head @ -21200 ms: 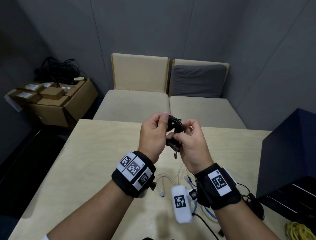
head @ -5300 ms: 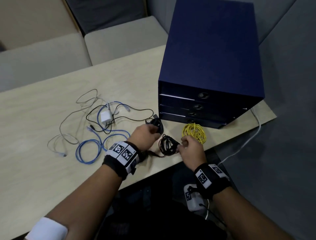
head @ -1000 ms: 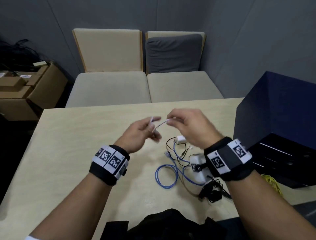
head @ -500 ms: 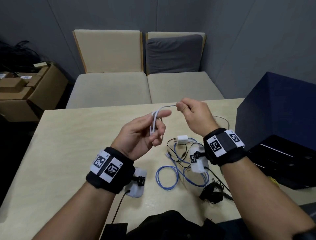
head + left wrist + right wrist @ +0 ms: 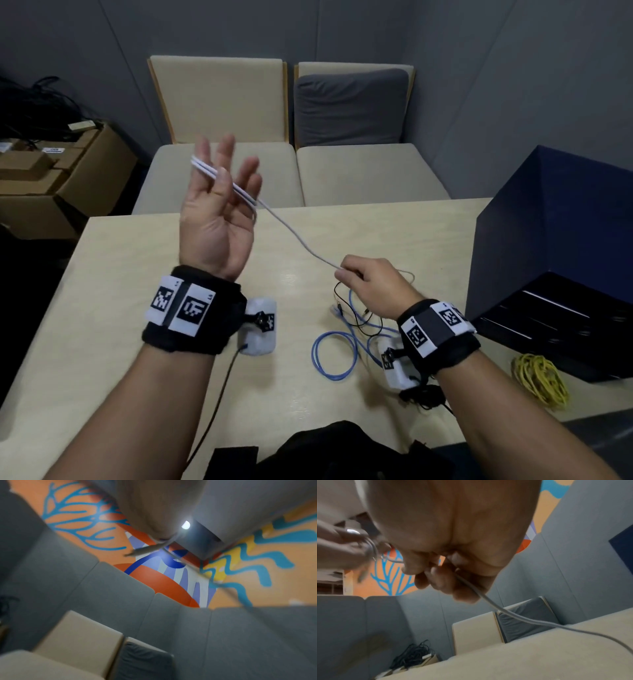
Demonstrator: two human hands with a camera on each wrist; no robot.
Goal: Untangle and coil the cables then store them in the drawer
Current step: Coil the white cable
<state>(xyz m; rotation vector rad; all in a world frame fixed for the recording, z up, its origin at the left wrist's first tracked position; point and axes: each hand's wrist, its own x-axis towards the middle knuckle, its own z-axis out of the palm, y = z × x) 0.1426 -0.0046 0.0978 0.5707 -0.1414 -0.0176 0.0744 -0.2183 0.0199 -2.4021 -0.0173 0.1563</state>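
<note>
loops of white cable (image 5: 222, 178) lying across spread left hand (image 5: 215, 219) fingers – thumb pinning them; right hand (image 5: 373, 287) pinching strand – slack tension risking loops slipping off.

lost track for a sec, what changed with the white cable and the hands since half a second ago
The left hand rose and opened, fingers spread, the white cable now looped across them under the thumb. The right hand dropped toward the table, still pinching the cable and drawing it taut. The blue cable, yellow cable and drawer box stayed put.
</note>
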